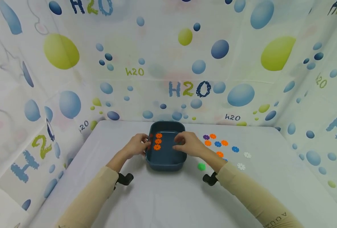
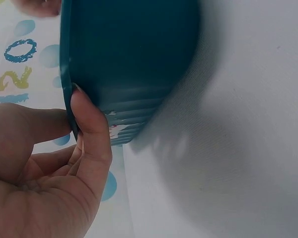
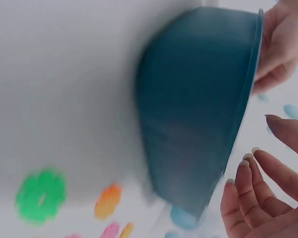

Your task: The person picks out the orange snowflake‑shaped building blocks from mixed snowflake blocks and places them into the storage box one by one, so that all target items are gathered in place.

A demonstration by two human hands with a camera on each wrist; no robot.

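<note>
A dark blue-green plastic tub point(image 1: 165, 167) stands on the white tabletop in the head view. Three orange flower-shaped discs point(image 1: 157, 147) lie in a row inside it, along the left side. My left hand point(image 1: 135, 145) pinches the tub's left rim between thumb and fingers, as the left wrist view shows with the tub wall point(image 2: 134, 54) between them. Over the tub's right side hovers my right hand point(image 1: 192, 145), holding nothing. In the right wrist view its thumb and loosely bent fingers point(image 3: 260, 191) are spread apart, close to the rim.
To the tub's right lie several more discs: a purple one point(image 1: 206, 137), orange ones point(image 1: 224, 143), blue ones point(image 1: 235, 149), white ones point(image 1: 247, 155) and a green one point(image 1: 201, 166). A patterned curtain point(image 1: 157, 44) encloses the table's back and sides.
</note>
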